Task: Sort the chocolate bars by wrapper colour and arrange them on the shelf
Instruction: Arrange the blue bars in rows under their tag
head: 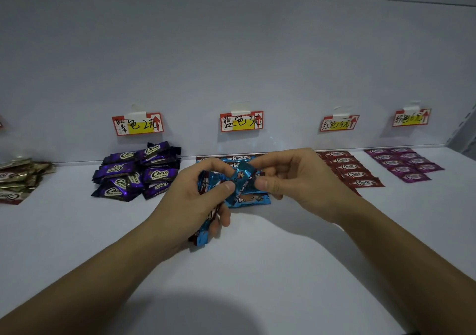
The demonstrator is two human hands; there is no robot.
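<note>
A bundle of blue foil-wrapped chocolate bars (202,239) is gripped in the left hand (198,200); one crinkled blue bar (242,180) is pinched by the right hand (291,177) above the white shelf (257,270). It is best drawn free singly and laid flat beside the far blue row (238,158).

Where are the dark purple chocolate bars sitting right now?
In the head view, the dark purple bars lie heaped left of centre on the white shelf, between the gold bars at far left and the blue bars.

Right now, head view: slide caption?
Left hand, gripping a blue bundle, and right hand pinch one blue bar over the blue row on the shelf.
</note>
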